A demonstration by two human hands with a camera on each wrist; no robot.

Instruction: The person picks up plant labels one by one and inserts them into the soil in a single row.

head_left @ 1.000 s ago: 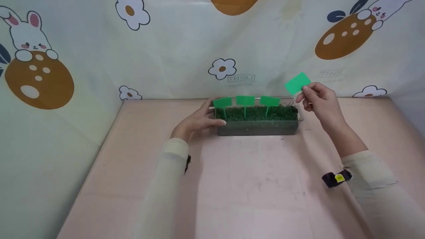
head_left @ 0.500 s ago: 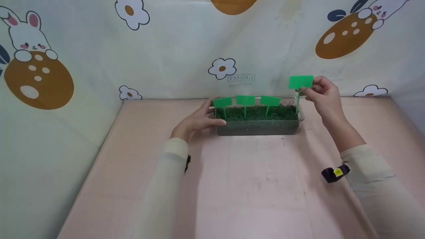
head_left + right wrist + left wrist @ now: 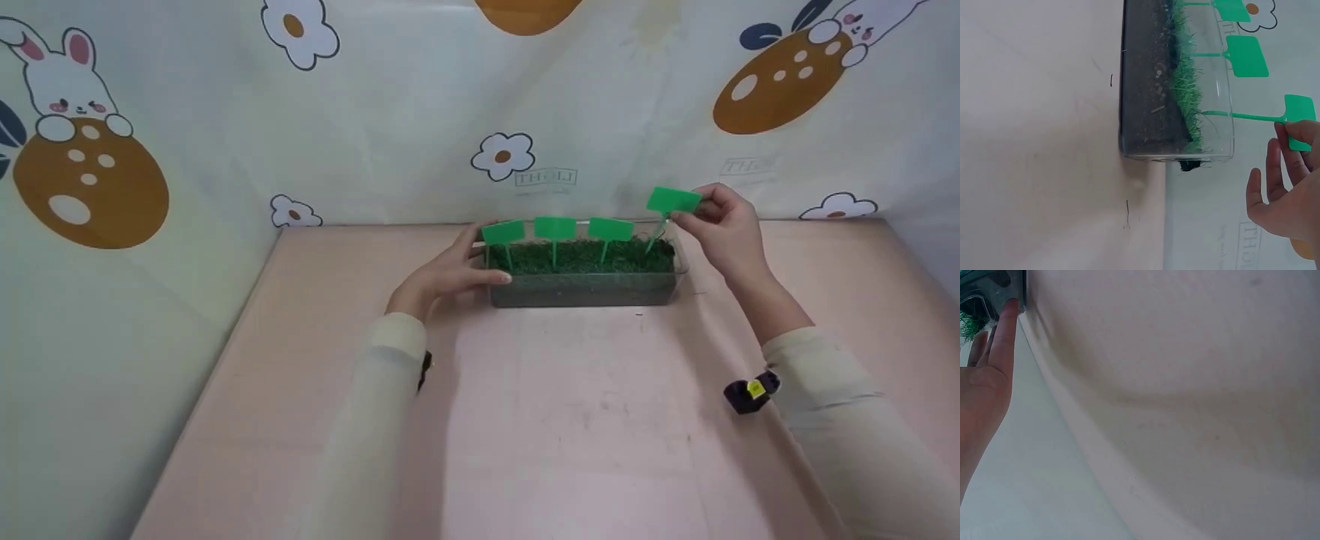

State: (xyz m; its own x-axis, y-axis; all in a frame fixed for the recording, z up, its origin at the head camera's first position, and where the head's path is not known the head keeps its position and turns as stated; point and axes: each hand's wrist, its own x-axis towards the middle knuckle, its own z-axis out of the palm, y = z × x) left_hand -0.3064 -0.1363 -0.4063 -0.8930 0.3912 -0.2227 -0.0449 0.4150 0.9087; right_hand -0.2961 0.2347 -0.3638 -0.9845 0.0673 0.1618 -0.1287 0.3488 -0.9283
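A long clear plastic box (image 3: 581, 291) of dark soil, topped with green grass (image 3: 574, 257), stands near the back wall. My left hand (image 3: 448, 271) holds its left end, thumb along the front wall and fingers behind. My right hand (image 3: 731, 234) pinches a green plant label (image 3: 673, 200) just under its plate, at the box's right end. The label leans, and its stem runs down into the grass in the right wrist view. Other green labels stand in a row to the left: a left one (image 3: 503, 232), a middle one (image 3: 555, 227) and a right one (image 3: 610, 229).
The box rests on a pale pink tabletop (image 3: 570, 420). Right behind it rises a backdrop (image 3: 405, 112) printed with rabbits and flowers; another wall (image 3: 112, 337) closes the left side. A small dark scrap (image 3: 639, 314) lies before the box.
My right hand has turned the label from tilted to upright over the right end, then lowered it and shifted its stem left into the grass. My left hand has stayed on the box.
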